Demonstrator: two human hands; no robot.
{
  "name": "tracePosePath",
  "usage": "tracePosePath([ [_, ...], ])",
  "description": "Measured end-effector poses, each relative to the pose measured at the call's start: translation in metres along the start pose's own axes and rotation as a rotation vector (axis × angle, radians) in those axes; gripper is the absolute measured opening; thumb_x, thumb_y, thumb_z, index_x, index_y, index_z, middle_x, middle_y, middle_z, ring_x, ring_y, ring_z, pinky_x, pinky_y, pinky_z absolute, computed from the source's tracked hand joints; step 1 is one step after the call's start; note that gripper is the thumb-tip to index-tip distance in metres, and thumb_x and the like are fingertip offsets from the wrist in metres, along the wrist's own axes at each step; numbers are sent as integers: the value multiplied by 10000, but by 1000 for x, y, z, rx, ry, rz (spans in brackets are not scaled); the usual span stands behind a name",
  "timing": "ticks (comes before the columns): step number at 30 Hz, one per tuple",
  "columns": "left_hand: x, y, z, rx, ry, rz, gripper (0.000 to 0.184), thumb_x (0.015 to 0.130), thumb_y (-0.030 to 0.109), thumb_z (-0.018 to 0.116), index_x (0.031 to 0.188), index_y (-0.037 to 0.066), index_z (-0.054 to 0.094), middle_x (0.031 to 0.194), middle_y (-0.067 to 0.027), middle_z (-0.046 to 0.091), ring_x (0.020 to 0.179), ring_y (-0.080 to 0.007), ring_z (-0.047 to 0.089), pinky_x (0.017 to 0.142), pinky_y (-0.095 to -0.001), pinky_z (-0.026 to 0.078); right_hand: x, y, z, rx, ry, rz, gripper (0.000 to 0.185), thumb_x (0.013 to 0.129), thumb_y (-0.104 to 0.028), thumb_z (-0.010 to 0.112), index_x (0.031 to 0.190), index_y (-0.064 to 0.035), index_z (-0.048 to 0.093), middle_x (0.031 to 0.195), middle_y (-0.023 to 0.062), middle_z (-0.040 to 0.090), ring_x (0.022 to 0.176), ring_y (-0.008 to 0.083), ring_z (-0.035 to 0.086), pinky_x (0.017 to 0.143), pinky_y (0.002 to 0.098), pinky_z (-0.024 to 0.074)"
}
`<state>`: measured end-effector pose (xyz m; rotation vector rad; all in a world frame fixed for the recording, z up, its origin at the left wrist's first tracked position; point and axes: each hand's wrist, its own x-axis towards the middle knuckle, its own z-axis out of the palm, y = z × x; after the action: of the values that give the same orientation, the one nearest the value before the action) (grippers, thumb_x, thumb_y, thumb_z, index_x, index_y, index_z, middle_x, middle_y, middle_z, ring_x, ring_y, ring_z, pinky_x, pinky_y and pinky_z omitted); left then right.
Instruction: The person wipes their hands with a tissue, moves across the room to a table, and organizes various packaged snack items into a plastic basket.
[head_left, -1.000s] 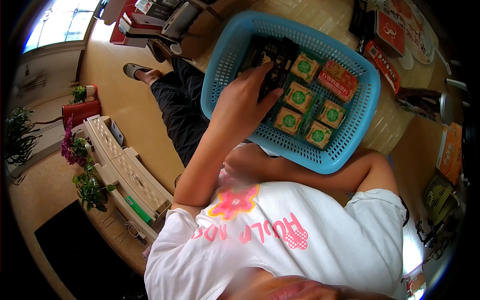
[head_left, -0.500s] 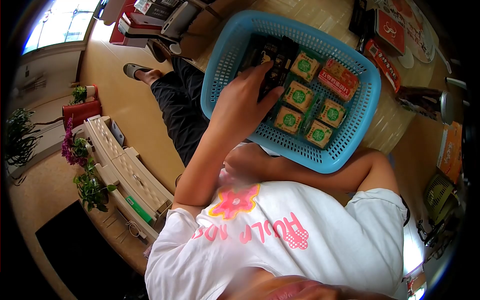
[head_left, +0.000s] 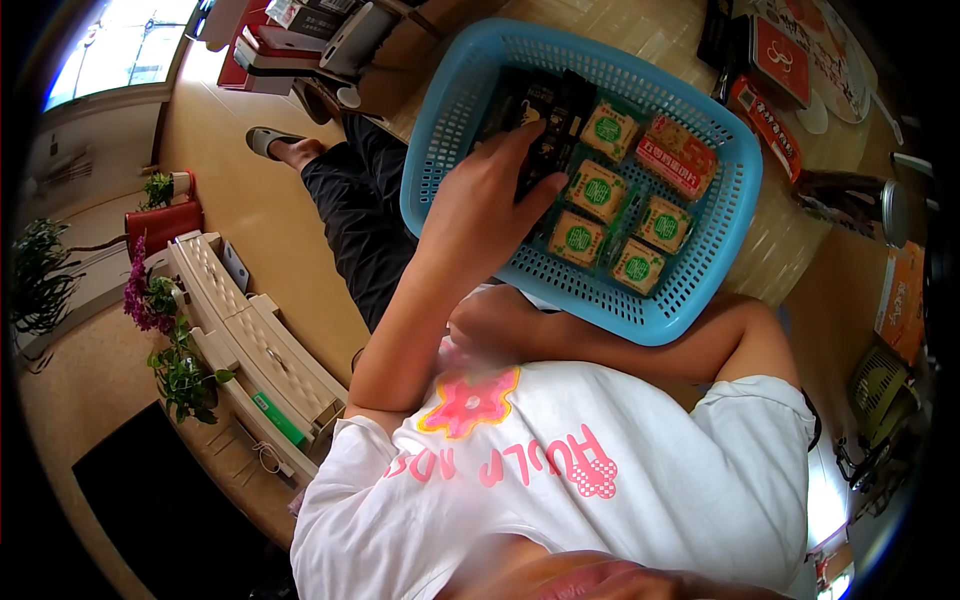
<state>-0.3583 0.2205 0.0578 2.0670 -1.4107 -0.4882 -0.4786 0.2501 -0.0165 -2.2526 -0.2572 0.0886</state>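
My left hand (head_left: 485, 195) reaches into a light blue plastic basket (head_left: 735, 225) from its left side. The thumb and index finger are spread apart over black packets (head_left: 560, 115) with light printing. The other fingertips are hidden behind the hand. To the right of the thumb lie several square biscuit packs (head_left: 597, 190) with green round labels. A red printed box or pack (head_left: 678, 158) is in the basket's upper right. My right hand (head_left: 490, 322) is at my belly below the basket, blurred, its fingers not clear; the right forearm (head_left: 640, 345) passes along the basket's near edge.
The basket is on a wooden-patterned table (head_left: 640, 30). Right of it are a red tin (head_left: 780, 65), a long red packet (head_left: 768, 130) and a dark jar with a silver lid (head_left: 890, 213). Boxes stand at upper left. A cabinet (head_left: 265, 345) with plants is at left.
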Motion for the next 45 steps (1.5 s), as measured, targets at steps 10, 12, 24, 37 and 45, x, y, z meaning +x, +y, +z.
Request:
tracePosePath([
  [10, -1, 0, -1, 3, -9, 1, 574, 892, 247, 770, 1376, 6, 576, 909, -157, 642, 739, -273, 610, 692, -366, 516, -3, 0, 1, -34, 56, -22, 146, 879, -191, 656, 846, -56, 613, 596, 127, 621, 514, 261, 653, 502, 384, 511],
  [12, -1, 1, -1, -3, -14, -9, 581, 888, 249, 773, 1379, 8, 576, 917, -159, 644, 740, -274, 609, 696, -366, 517, -3, 0, 3, -9, 94, -18, 145, 873, -189, 658, 838, -58, 608, 590, 126, 614, 507, 259, 648, 497, 380, 507],
  [24, -1, 4, -2, -63, 17, -39, 554, 834, 148, 809, 1338, 38, 606, 935, -151, 653, 764, -262, 615, 728, -355, 527, -4, 3, 5, -61, 99, -68, 151, 878, -192, 654, 835, -56, 606, 583, 123, 600, 493, 255, 633, 487, 382, 496],
  [37, -1, 8, -6, -119, 148, -42, 339, 789, -26, 713, 1107, 31, 608, 1054, -123, 672, 875, -246, 678, 798, -338, 539, -3, 2, -2, -33, 54, -43, 145, 900, -183, 631, 848, -53, 593, 587, 121, 593, 498, 269, 627, 486, 403, 485],
  [45, 1, 8, -6, -56, 146, 53, 251, 843, 38, 738, 1060, 44, 613, 1156, -117, 658, 962, -285, 671, 847, -357, 534, -1, 9, 16, -24, 157, -101, 135, 897, -168, 636, 837, -59, 584, 567, 114, 574, 482, 256, 617, 467, 387, 473],
])
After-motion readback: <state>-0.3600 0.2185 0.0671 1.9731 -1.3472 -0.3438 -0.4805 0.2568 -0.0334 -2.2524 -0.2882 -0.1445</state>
